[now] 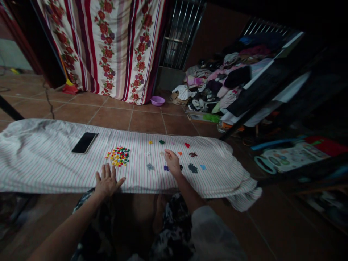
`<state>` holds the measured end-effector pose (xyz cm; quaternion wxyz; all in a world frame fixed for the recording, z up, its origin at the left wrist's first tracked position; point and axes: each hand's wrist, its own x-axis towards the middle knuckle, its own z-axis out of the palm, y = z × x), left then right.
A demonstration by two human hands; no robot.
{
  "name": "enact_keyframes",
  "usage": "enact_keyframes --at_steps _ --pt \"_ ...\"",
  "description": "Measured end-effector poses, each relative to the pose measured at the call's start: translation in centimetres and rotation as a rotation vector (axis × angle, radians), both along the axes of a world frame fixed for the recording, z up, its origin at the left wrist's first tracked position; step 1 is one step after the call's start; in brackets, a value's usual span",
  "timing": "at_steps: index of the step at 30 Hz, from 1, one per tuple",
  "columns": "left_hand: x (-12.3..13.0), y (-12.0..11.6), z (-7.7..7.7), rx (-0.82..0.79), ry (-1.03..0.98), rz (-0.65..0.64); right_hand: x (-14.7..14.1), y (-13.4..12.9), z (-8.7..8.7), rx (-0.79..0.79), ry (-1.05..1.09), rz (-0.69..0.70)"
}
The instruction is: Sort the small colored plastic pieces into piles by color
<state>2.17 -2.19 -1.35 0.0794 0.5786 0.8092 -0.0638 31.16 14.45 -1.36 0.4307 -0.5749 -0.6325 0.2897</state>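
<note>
My left hand [105, 180] lies flat with fingers spread on the striped cloth, just below a mixed heap of small coloured pieces [119, 156]. The pieces are too small to name. Thumb and fingers of my right hand [172, 162] are pinched together beside a little beige group [161, 153]; anything held between them cannot be made out. Around that hand sit small single-colour groups: yellow [150, 142], green [162, 142], red [187, 145], orange [179, 153], brown [193, 154], grey [150, 166], purple [166, 168], dark grey [193, 168] and light blue [202, 167]. My wrist partly hides a black group.
A phone [85, 143] rests on the cloth [54, 163] left of the heap. Beyond the table are a floral curtain [116, 50], a purple basin [157, 100], a red broom [70, 88] and piled clothes [217, 81]. Dark slanted bars stand at the right.
</note>
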Motion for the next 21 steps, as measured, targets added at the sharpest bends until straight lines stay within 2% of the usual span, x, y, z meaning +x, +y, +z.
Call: enact_keyframes --at_steps 5,10,16,21 --pt "0.2 -0.8 0.2 0.045 0.015 -0.028 -0.3 -4.5 -1.5 0.065 0.033 0.029" --pt "0.4 -2.1 0.4 0.121 0.053 -0.097 -1.8 -7.6 -2.4 0.053 -0.014 0.135" --pt "0.6 -3.8 0.8 0.217 0.039 -0.200 -5.7 -9.4 -2.4 0.036 -0.040 0.329" --pt "0.7 -4.5 0.4 0.266 0.015 -0.222 -9.8 -9.5 -1.6 0.030 -0.143 0.467"
